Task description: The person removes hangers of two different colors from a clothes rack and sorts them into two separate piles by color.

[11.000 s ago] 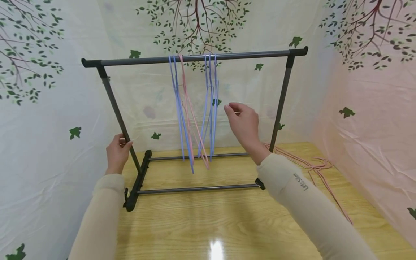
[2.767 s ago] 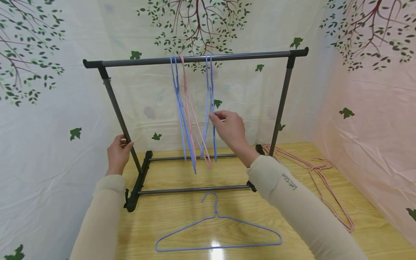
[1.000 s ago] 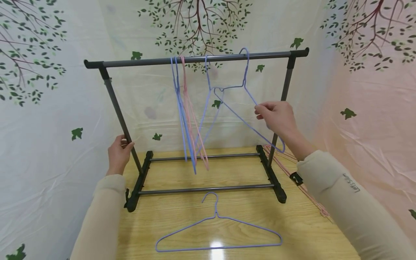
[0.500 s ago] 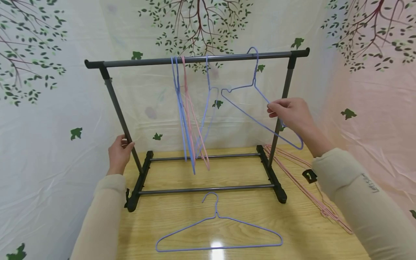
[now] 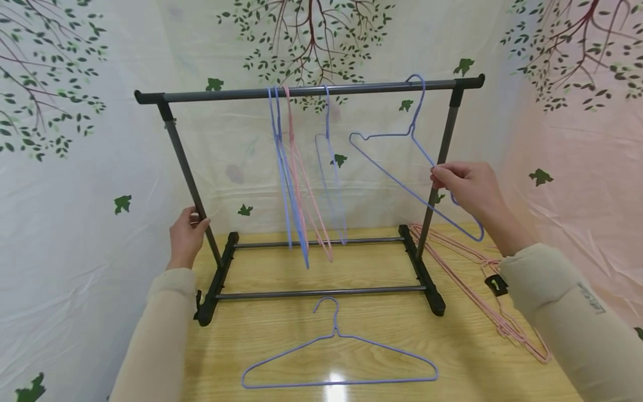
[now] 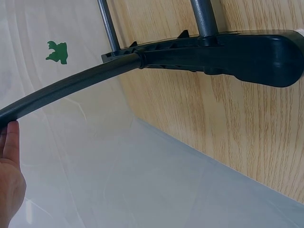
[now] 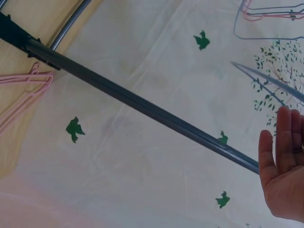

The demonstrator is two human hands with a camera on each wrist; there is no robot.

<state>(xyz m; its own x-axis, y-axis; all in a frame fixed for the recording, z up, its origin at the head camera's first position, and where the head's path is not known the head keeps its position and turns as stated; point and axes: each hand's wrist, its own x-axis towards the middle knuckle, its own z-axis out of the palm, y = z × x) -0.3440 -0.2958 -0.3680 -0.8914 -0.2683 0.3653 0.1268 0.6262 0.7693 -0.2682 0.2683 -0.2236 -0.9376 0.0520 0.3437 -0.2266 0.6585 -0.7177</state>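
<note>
Two hands, two grips. Left hand holds left upright of black rack, thumb and fingers curled round the tube; left wrist view confirms fingertip contact. Right hand has thumb and forefinger pinching the right shoulder of held hanger, blue; remaining fingers partly hidden, can't tell if they touch the wire. Held hanger sits at the right end of top bar, just inside right upright, swung well round toward the head view, bottom wire sloping down to the right. Its hook loops over the bar with the crown above it; can't tell where it bears. Further left on the bar, seen nearly edge-on: two blue hangers close together, pink wire right beside them (count unclear), then single blue hanger just right of those. Rack stands toward the back edge of wooden table, left foot close to the table's left edge. Loose blue hanger lies flat near the table's front edge, hook pointing at front rail. Pink hanger pile runs along the table's right edge, starting by the back right corner.
</note>
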